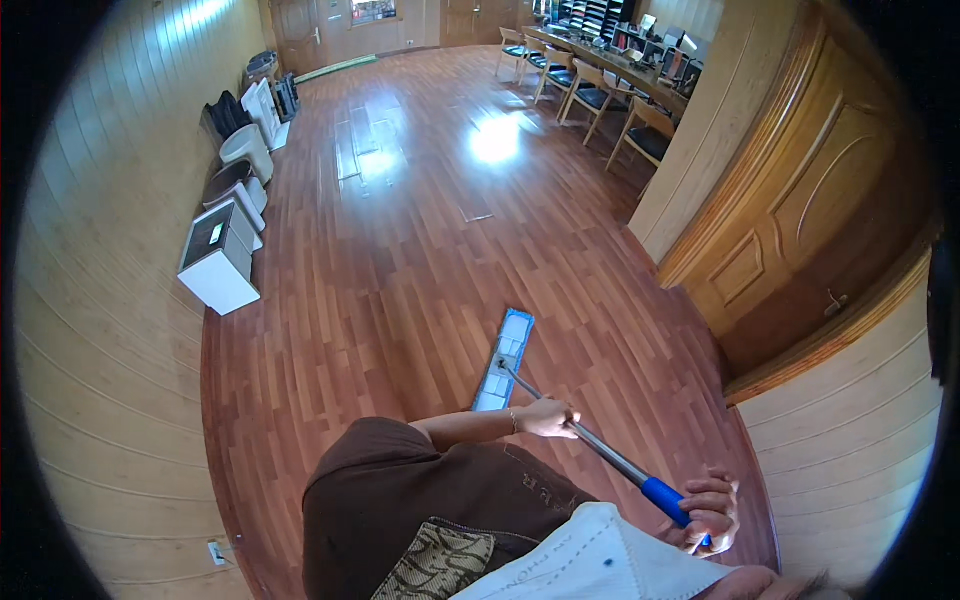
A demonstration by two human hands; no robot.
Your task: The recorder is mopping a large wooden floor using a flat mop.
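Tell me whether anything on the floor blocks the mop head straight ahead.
Nothing visible does: the wood floor ahead of the flat mop head is bare. The white cabinet stands off to the left, against the wall.

One view only — a fisheye camera on the person's head, looking steeply down and forward. Close at the lower edge come the person's own chest and arms; the wood floor stretches away to the far doors at the top. Straight lines bow toward the rim — the left wall and the right-hand door curve inward, and black corners ring the picture.
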